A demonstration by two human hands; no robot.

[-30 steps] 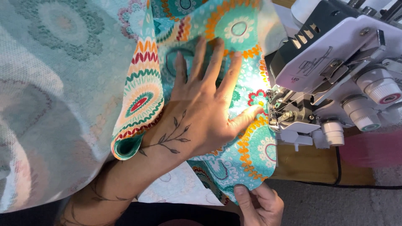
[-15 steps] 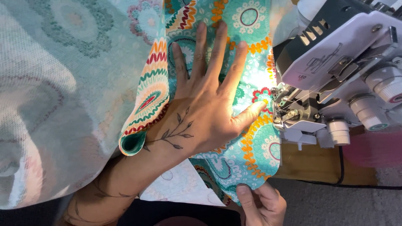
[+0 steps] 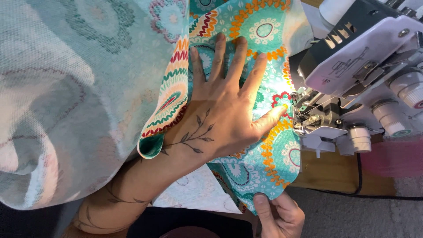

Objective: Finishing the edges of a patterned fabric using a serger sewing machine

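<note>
Left hand (image 3: 224, 110) is spread flat on the teal patterned fabric (image 3: 264, 35), pressing it down just left of the serger (image 3: 352, 83). Right hand (image 3: 280, 216) pinches the fabric's near edge.

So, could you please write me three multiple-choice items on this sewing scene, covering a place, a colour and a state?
1. Where does the left hand lie?
A. flat on the patterned fabric
B. on the machine's knobs
C. on the floor

2. What is the fabric's main ground colour?
A. black
B. turquoise
C. brown

3. How does the right hand hold the fabric's near edge?
A. not touching it
B. pinching it
C. palm pressed flat on it

Answers: 1 A, its fingers are spread on the cloth beside the sewing machine; 2 B, turquoise fills between the medallions; 3 B, thumb and fingers grip the edge.
</note>
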